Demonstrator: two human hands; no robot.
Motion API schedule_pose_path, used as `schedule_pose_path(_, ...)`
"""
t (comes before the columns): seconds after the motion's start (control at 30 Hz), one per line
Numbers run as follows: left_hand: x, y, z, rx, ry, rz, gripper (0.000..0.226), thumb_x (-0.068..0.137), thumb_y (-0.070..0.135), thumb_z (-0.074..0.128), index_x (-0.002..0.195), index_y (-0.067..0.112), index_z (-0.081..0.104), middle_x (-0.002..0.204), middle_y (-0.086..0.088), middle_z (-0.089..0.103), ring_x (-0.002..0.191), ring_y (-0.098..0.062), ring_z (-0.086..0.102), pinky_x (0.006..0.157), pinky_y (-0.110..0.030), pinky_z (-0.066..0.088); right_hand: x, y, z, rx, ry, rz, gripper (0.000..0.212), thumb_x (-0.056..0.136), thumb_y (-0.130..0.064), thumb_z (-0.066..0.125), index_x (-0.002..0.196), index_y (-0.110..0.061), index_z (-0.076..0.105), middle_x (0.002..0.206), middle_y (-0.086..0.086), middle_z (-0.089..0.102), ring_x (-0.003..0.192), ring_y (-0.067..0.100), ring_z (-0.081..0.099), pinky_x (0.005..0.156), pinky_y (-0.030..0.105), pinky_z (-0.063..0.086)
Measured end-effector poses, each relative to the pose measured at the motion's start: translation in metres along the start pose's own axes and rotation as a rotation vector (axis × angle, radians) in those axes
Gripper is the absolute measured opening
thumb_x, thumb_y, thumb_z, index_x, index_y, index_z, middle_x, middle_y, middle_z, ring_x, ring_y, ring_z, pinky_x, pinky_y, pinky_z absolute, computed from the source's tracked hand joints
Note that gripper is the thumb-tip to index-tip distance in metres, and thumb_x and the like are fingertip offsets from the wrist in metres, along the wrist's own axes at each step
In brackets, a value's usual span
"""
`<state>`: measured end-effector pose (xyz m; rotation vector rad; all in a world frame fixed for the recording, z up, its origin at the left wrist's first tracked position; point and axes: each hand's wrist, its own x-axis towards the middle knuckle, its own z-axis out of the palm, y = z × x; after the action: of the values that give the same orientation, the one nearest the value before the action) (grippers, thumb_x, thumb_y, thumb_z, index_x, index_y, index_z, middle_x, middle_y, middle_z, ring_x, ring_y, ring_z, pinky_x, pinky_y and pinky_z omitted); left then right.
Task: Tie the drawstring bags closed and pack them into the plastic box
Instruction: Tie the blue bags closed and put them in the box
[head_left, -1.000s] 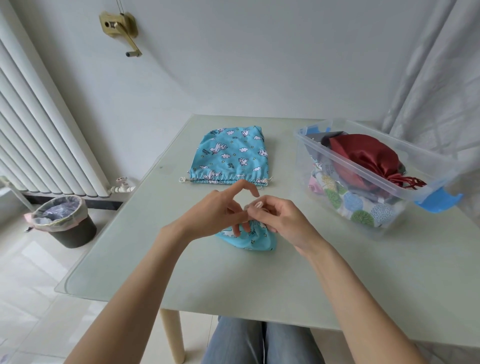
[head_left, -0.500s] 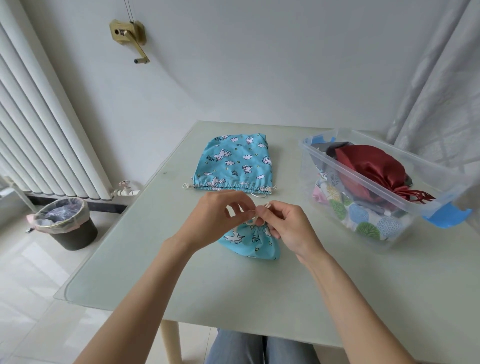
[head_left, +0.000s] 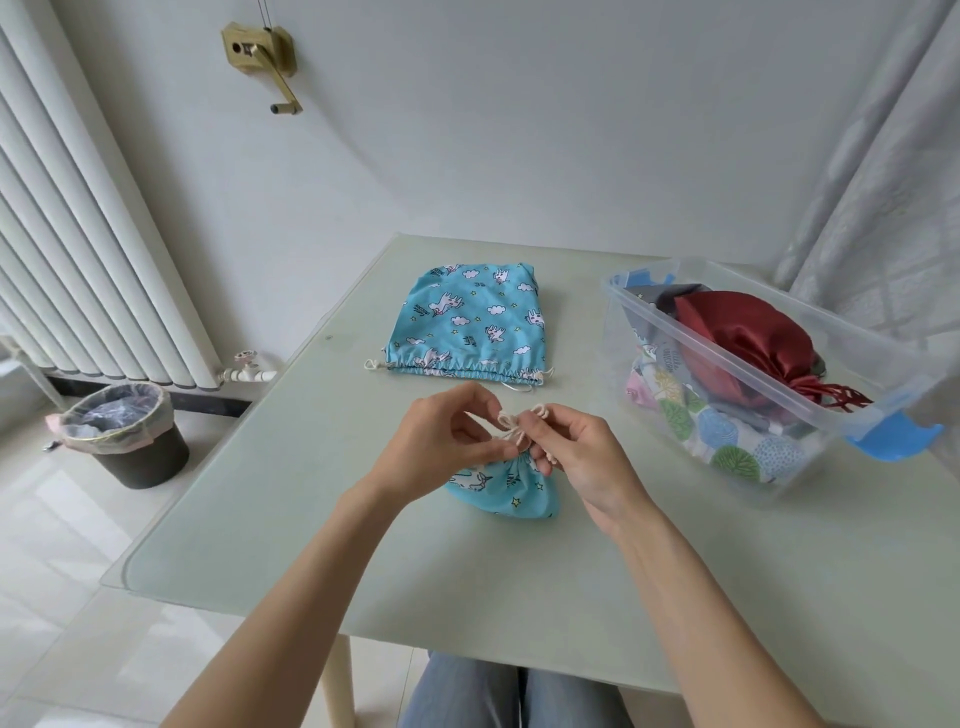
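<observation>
Small blue drawstring bag (head_left: 506, 491) w/ unicorn print sits on the table (head_left: 519, 597) near the middle, mouth gathered tight and pointing up/away from the person. Its cream cord (head_left: 519, 423) stands above the gathered neck in loops, looks like a bow or half-tied knot; exact form hard to read between the fingers.

Left hand (head_left: 441, 447) is on the bag's left, fingers curled in, thumb and forefinger pinching the cord at the loop on that side. Right hand (head_left: 582, 452) is on the bag's right, fingers curled, pinching the other loop close to the neck; its lower fingers touch the gathered fabric. Both hands sit close together, almost touching, over the top of the bag.

Further back on the table lies a second blue bag (head_left: 467, 325) w/ same print, flat, mouth edge toward the person, partly gathered, cord ends sticking out at both corners. It's apart from the hands, not touched.

To the right stands the clear plastic box (head_left: 779, 338), no lid on it, blue latch (head_left: 893, 439) at the near-right end. Inside: a dark red satin bag (head_left: 748, 338) on top w/ red cords hanging at the near end, a white bag w/ green and blue tree print (head_left: 727, 447) below against the near wall, plus grey fabric at the back.

Off the table, left: white radiator (head_left: 78, 234), a dark waste bin (head_left: 130, 441) w/ liner on the tiled floor. Brass crank (head_left: 265, 57) on the wall. Sheer curtain (head_left: 883, 182) at right. Jeans-clad knees (head_left: 509, 696) under the table edge.
</observation>
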<state>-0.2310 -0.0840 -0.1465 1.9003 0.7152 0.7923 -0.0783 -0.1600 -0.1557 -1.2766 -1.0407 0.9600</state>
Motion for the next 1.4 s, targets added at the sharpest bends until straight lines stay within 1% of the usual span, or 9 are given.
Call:
schedule_pose_path(0.13, 0.0, -0.006, 0.0, 0.011, 0.01, -0.01, 0.018, 0.072, 0.015, 0.079, 0.085, 0.014, 0.067, 0.073, 0.005, 0.071, 0.065, -0.011, 0.064, 0.065, -0.02, 0.053, -0.001, 0.003, 0.0, -0.131, 0.049, -0.056, 0.021, 0.085, -0.026, 0.064, 0.08, -0.006, 0.069, 0.064, 0.004, 0.055, 0.061, 0.013, 0.044, 0.057, 0.022, 0.039)
schedule_pose_path(0.23, -0.002, -0.01, 0.005, 0.025, 0.01, -0.03, 0.019, 0.072, 0.016, 0.08, 0.088, 0.016, 0.069, 0.074, 0.005, 0.071, 0.064, -0.016, 0.062, 0.067, -0.024, 0.054, -0.003, 0.002, 0.001, -0.093, 0.023, -0.029, 0.016, 0.086, -0.023, 0.064, 0.082, -0.009, 0.071, 0.062, -0.001, 0.06, 0.059, 0.011, 0.042, 0.054, 0.018, 0.038)
schedule_pose_path(0.37, -0.003, -0.006, 0.009, -0.011, 0.03, -0.032, 0.018, 0.072, 0.019, 0.08, 0.083, 0.024, 0.067, 0.069, 0.011, 0.07, 0.059, -0.002, 0.057, 0.061, -0.016, 0.046, -0.003, 0.002, -0.001, 0.038, -0.034, 0.03, 0.018, 0.087, -0.019, 0.061, 0.089, -0.004, 0.07, 0.063, -0.004, 0.06, 0.057, 0.006, 0.043, 0.051, 0.014, 0.037)
schedule_pose_path(0.5, -0.002, -0.005, 0.006, -0.121, 0.006, -0.063, 0.015, 0.074, 0.016, 0.079, 0.079, 0.019, 0.065, 0.072, 0.001, 0.07, 0.069, -0.012, 0.06, 0.066, -0.02, 0.044, -0.007, -0.004, -0.011, 0.177, -0.194, 0.059, 0.015, 0.08, -0.025, 0.06, 0.081, -0.012, 0.068, 0.068, -0.005, 0.059, 0.061, 0.006, 0.047, 0.057, 0.015, 0.039)
schedule_pose_path(0.63, -0.004, -0.004, 0.003, -0.267, -0.088, -0.11, 0.013, 0.073, 0.016, 0.073, 0.08, 0.015, 0.062, 0.073, -0.002, 0.065, 0.071, -0.017, 0.059, 0.071, -0.025, 0.044, -0.007, -0.008, -0.012, 0.0, -0.164, -0.073, 0.01, 0.079, 0.001, 0.067, 0.078, -0.009, 0.064, 0.066, -0.008, 0.065, 0.064, 0.003, 0.058, 0.064, 0.013, 0.045)
schedule_pose_path(0.87, 0.0, -0.004, 0.006, -0.22, -0.061, -0.15, 0.017, 0.071, 0.019, 0.068, 0.077, 0.017, 0.053, 0.07, 0.0, 0.056, 0.068, -0.017, 0.048, 0.063, -0.026, 0.038, -0.001, -0.01, -0.008, -0.498, -0.015, -0.332, 0.015, 0.076, -0.005, 0.073, 0.074, -0.019, 0.068, 0.069, -0.007, 0.066, 0.064, 0.003, 0.058, 0.064, 0.016, 0.047)
schedule_pose_path(1.03, 0.002, -0.001, 0.017, 0.166, 0.125, 0.032, 0.016, 0.071, 0.021, 0.065, 0.074, 0.02, 0.05, 0.061, 0.004, 0.054, 0.056, -0.012, 0.045, 0.058, -0.031, 0.041, -0.003, -0.005, 0.002, -0.888, 0.165, -0.563, 0.015, 0.074, -0.004, 0.067, 0.076, -0.016, 0.059, 0.073, -0.007, 0.061, 0.072, 0.01, 0.056, 0.066, 0.027, 0.048)
schedule_pose_path(1.23, 0.0, 0.004, 0.015, -0.01, 0.106, 0.047, 0.018, 0.078, 0.008, 0.072, 0.088, 0.019, 0.062, 0.072, 0.004, 0.063, 0.068, -0.009, 0.061, 0.071, -0.018, 0.05, -0.004, 0.003, 0.0, -0.916, 0.331, -0.749, 0.007, 0.08, -0.006, 0.065, 0.084, -0.011, 0.063, 0.081, -0.002, 0.065, 0.077, 0.015, 0.055, 0.069, 0.022, 0.044)
schedule_pose_path(1.4, 0.003, 0.004, 0.012, 0.074, 0.128, -0.001, 0.018, 0.059, 0.016, 0.07, 0.074, 0.02, 0.059, 0.067, 0.004, 0.064, 0.063, -0.012, 0.062, 0.071, -0.029, 0.054, -0.006, 0.008, 0.0, -0.864, 0.26, -0.761, 0.005, 0.08, -0.009, 0.067, 0.084, -0.01, 0.066, 0.081, -0.003, 0.067, 0.077, 0.012, 0.055, 0.07, 0.018, 0.043)
